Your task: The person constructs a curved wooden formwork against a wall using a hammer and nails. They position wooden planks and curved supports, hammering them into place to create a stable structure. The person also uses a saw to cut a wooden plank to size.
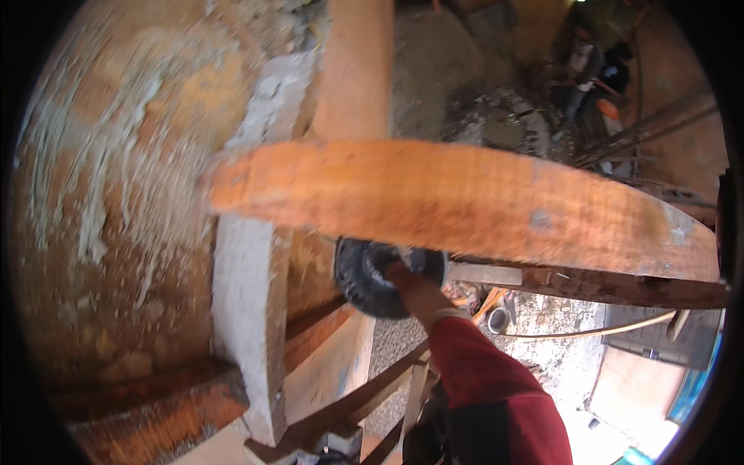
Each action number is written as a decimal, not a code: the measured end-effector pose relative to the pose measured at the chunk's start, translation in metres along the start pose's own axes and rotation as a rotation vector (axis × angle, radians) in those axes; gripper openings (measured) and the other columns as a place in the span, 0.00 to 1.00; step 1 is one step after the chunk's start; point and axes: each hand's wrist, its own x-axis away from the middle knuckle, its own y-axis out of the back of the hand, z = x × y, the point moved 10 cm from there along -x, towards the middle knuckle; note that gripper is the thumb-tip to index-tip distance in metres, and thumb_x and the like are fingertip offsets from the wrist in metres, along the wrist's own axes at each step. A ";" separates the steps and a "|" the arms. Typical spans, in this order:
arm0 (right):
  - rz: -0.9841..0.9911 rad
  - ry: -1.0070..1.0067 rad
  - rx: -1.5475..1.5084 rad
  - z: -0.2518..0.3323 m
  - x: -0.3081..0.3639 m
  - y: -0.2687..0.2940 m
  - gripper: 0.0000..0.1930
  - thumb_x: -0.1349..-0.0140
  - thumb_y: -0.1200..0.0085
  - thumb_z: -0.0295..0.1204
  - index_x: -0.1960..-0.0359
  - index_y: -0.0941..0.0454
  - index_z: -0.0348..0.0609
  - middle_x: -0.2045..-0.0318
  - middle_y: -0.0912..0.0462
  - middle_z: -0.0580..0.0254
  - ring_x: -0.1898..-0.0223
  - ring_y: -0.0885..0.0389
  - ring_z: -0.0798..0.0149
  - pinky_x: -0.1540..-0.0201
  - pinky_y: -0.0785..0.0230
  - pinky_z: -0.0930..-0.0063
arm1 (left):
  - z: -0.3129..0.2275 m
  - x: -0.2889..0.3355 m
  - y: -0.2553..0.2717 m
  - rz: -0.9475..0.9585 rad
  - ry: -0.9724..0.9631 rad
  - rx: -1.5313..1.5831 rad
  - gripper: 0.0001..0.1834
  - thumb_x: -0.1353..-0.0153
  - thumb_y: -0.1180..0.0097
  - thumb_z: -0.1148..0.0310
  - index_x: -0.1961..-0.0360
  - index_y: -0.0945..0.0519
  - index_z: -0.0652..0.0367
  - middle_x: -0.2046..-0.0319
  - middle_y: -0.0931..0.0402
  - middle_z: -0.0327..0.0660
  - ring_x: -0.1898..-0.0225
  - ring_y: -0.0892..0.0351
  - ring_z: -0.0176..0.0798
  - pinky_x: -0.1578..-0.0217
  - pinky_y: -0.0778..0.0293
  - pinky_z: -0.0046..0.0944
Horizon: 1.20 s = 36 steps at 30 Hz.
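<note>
My right arm, in a red and black sleeve, reaches up from the lower edge. My right hand [401,277] is inside a round black pan [358,288] with grey material in it. Its fingers are lost in shadow and blur, so their grip cannot be made out. A thick orange wooden beam [434,194] crosses in front of the pan and covers its far rim. Nothing of my left hand shows.
A mortar-smeared wall [116,209] stands at left beside a grey-white upright slab [244,310]. A wooden post [355,70] rises behind the beam. Wooden bars [364,395] lie below the pan. Far down at upper right, people [581,66] are near a mortar heap [504,124].
</note>
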 end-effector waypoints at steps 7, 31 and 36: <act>0.049 -0.012 -0.081 -0.005 0.005 -0.025 0.20 0.31 0.56 0.30 0.46 0.15 0.37 0.47 0.15 0.37 0.44 0.15 0.46 0.36 0.27 0.52 | 0.002 -0.038 -0.009 0.090 0.007 -0.039 0.30 0.24 0.62 0.48 0.66 0.16 0.61 0.62 0.16 0.46 0.56 0.18 0.49 0.47 0.26 0.47; 0.292 0.015 -0.189 -0.007 -0.009 -0.007 0.18 0.34 0.53 0.32 0.52 0.13 0.38 0.49 0.14 0.37 0.43 0.16 0.42 0.35 0.28 0.52 | 0.011 0.066 0.005 -0.060 0.076 0.051 0.20 0.27 0.55 0.55 0.60 0.19 0.61 0.60 0.18 0.45 0.55 0.20 0.46 0.47 0.27 0.45; 0.113 -0.100 -0.248 -0.046 0.002 0.015 0.17 0.36 0.52 0.32 0.55 0.12 0.39 0.54 0.12 0.39 0.52 0.13 0.40 0.42 0.24 0.50 | 0.016 0.068 0.003 -0.059 -0.015 0.162 0.19 0.27 0.54 0.56 0.58 0.19 0.61 0.60 0.19 0.45 0.55 0.21 0.46 0.48 0.27 0.44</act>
